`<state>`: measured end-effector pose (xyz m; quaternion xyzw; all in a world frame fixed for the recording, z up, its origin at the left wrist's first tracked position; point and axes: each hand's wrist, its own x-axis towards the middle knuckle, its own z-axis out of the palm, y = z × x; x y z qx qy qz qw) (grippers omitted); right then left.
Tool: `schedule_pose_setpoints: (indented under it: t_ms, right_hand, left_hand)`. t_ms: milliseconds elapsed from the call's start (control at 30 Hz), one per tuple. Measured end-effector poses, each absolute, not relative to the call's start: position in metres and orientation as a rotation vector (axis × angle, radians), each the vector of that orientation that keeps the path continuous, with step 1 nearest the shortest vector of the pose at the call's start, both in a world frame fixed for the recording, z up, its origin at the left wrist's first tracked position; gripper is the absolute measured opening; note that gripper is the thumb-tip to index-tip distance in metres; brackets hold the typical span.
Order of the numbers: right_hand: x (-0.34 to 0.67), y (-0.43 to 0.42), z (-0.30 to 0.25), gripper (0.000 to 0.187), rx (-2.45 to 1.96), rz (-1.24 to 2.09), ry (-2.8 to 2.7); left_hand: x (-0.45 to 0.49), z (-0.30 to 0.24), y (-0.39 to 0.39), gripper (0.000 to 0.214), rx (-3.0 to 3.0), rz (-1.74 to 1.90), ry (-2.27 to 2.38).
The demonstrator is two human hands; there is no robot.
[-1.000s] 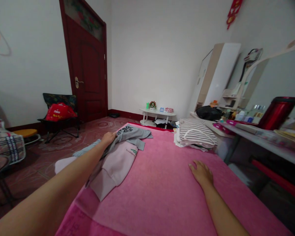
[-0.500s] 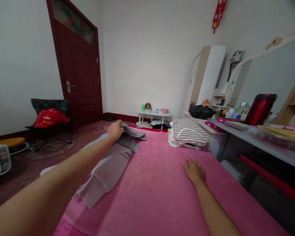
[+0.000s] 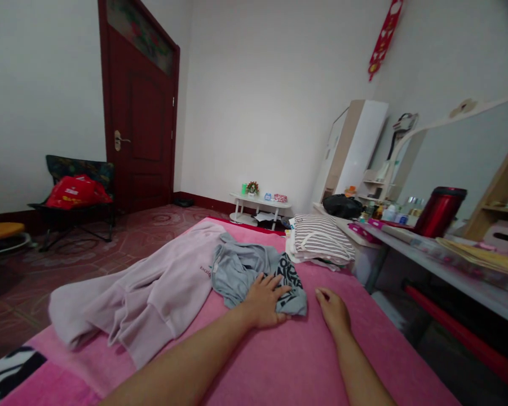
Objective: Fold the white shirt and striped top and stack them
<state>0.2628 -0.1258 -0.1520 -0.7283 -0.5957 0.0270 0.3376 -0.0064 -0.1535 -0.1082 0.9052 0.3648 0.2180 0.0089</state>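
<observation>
My left hand (image 3: 265, 299) rests on a crumpled grey garment with black lettering (image 3: 254, 272) in the middle of the pink bed cover (image 3: 279, 361); its fingers are spread over the cloth. My right hand (image 3: 332, 309) lies flat on the cover just right of the garment, fingers together and stretched out, holding nothing. A pale pink sweatshirt (image 3: 152, 293) sprawls to the left of the grey garment, partly under it.
A folded striped pile (image 3: 321, 239) sits at the bed's far right. A desk (image 3: 448, 254) with a red flask (image 3: 440, 211) runs along the right. A low white table (image 3: 260, 203), dark red door (image 3: 139, 124) and chair with a red bag (image 3: 74, 192) stand beyond.
My left hand has dragged the grey garment from the bed's far left edge to the middle, near my right hand. The pink sweatshirt has spread out more.
</observation>
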Motion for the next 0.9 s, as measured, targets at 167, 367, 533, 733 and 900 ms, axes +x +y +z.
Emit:
schedule_pose_setpoints:
  t_ms: [167, 367, 533, 733, 900]
  right_hand:
    - [0.264, -0.121, -0.157, 0.036, -1.836, 0.037, -1.602]
    - [0.268, -0.119, -0.162, 0.035, -1.781, 0.06, -1.619]
    - [0.26, -0.124, -0.154, 0.033, -1.671, 0.186, -1.549]
    - [0.228, -0.139, -0.137, 0.043, -1.222, 0.719, -1.558]
    - [0.197, -0.147, -0.13, 0.077, -1.127, 0.616, -1.736]
  left_hand:
    - [-0.01, -0.114, -0.156, 0.07, 2.786, 0.755, 1.178]
    - [-0.013, -0.111, -0.157, 0.066, 2.769, 0.824, 1.14]
    - [-0.013, -0.115, -0.156, 0.067, 2.768, 0.861, 1.127]
    - [-0.011, -0.108, -0.155, 0.036, 2.645, 0.894, 1.241]
    - [-0.011, -0.098, -0.154, 0.025, 2.36, 1.036, 1.481]
